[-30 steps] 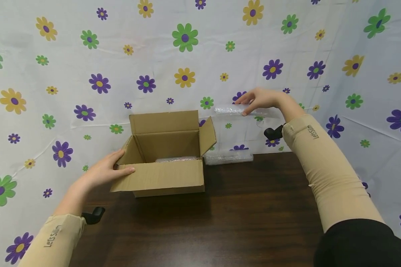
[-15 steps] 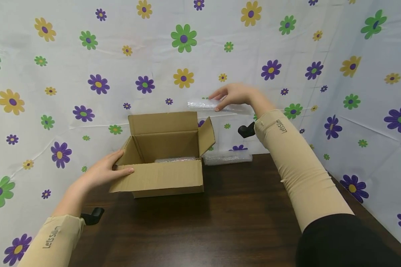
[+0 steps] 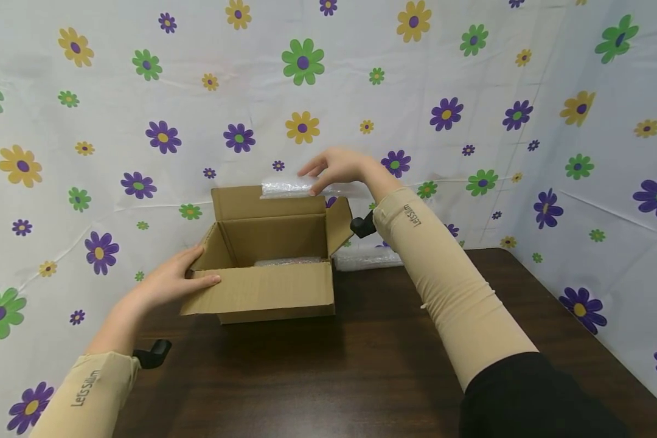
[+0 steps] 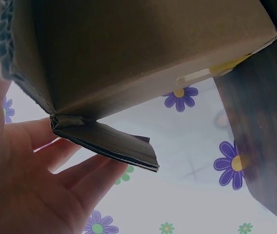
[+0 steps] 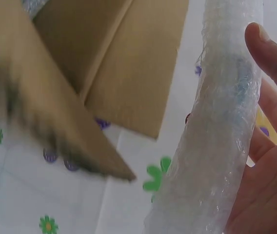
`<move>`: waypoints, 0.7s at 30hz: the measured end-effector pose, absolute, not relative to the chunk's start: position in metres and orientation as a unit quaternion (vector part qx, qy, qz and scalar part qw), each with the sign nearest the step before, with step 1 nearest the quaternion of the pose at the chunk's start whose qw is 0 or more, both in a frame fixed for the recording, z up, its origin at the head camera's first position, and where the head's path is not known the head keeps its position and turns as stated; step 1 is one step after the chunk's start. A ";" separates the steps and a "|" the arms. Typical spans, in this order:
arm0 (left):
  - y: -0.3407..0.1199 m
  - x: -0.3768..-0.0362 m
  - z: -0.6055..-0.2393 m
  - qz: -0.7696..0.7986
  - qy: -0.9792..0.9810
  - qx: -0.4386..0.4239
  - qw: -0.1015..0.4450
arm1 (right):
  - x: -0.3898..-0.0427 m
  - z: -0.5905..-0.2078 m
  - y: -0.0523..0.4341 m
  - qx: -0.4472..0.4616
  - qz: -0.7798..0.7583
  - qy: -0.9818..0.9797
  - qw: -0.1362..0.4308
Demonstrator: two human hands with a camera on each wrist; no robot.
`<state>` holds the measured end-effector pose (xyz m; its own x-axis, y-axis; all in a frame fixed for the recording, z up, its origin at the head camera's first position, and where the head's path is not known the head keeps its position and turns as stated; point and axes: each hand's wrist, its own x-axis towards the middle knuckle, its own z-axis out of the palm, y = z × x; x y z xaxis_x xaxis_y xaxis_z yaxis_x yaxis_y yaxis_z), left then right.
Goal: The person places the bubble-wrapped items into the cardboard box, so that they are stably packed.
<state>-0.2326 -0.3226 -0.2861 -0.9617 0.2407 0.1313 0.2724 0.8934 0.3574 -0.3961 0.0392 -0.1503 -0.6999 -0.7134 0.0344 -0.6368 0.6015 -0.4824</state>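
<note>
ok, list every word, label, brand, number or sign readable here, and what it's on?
"LetsSlim": beige left arm sleeve, near the wrist
"LetsSlim": beige right arm sleeve, near the wrist
Unreadable: bluish patch on the bubble-wrapped bundle in the right hand, too blurred to tell if it's print
Cardboard box: no readable text in view
</note>
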 end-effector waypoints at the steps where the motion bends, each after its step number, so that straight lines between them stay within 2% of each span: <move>1: -0.323 -0.233 -0.286 -0.190 -0.972 -0.132 0.042 | -0.396 -0.152 0.034 -0.383 -0.237 0.889 0.081; 10: -0.325 -0.233 -0.290 -0.189 -0.972 -0.132 0.047 | -0.390 -0.174 -0.006 -0.419 -0.270 0.860 0.110; 21: -0.323 -0.235 -0.288 -0.188 -0.972 -0.134 0.046 | -0.389 -0.193 -0.034 -0.422 -0.278 0.856 0.105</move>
<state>-0.2350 -0.3233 -0.2877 -0.9600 0.2423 0.1400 0.2771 0.8937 0.3529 -0.3895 -0.0338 -0.1933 -0.6210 -0.7818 0.0556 -0.6651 0.4881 -0.5652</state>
